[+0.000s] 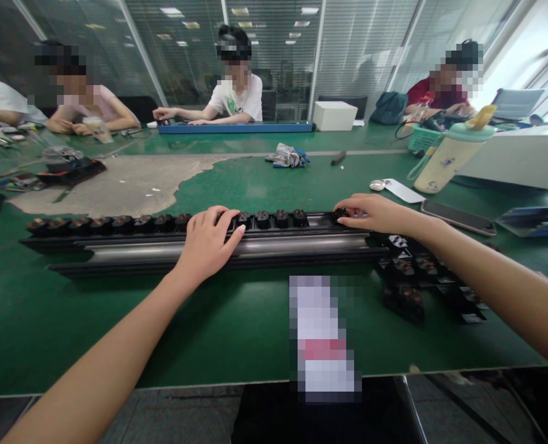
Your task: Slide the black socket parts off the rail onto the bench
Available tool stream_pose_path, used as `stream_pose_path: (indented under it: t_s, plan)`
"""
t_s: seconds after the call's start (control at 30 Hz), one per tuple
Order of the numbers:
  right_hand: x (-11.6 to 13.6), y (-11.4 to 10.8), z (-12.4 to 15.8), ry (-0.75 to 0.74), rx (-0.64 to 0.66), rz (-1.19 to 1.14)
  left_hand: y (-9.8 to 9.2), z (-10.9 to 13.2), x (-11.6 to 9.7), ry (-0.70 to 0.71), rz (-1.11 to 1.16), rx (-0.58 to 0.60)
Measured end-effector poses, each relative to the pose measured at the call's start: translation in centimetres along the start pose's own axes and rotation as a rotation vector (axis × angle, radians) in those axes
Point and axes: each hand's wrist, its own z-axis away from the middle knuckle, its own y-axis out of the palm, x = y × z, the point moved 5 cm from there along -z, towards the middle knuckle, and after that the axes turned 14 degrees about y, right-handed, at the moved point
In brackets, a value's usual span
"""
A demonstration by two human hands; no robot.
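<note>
My left hand (210, 239) is laid over a long black rail (329, 223), its thumb on the front side and its fingers curled across the top. A row of small black parts with copper-coloured pieces (122, 223) sits in that rail, running to both sides of this hand; the ones under it are hidden. At the right part of the rail, my right hand (376, 213) pinches one black part (341, 214) between thumb and fingers. A bare stretch of metallic channel lies just left of it. Nearer to me, a second rail with a shiny metal trough (283, 248) lies alongside.
Loose black parts (406, 268) lie under and before my right forearm. A blurred white paper (323, 333) lies near the table edge. Phone (459, 217), bottle (454, 154) and white box (524, 154) stand or lie right. Gloves (289, 156) lie beyond; several people sit behind.
</note>
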Motion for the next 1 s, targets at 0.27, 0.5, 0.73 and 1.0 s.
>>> stream_pose_path:
  t_s: [0.27, 0.5, 0.73, 1.0]
  plan:
    - [-3.5, -1.0, 1.5, 0.085, -0.008, 0.033, 0.0, 0.0, 0.0, 0.003, 0.006, -0.013]
    - [-7.3, -1.9, 3.4, 0.199, 0.003, 0.077, 0.0, 0.0, 0.0, 0.012, -0.006, -0.012]
    - [-10.6, -2.7, 5.5, 0.356, -0.005, 0.113, 0.0, 0.0, 0.0, 0.010, -0.007, -0.013]
    - [-15.9, -3.6, 7.3, 0.500, -0.019, 0.157, 0.0, 0.0, 0.0, 0.003, -0.010, -0.003]
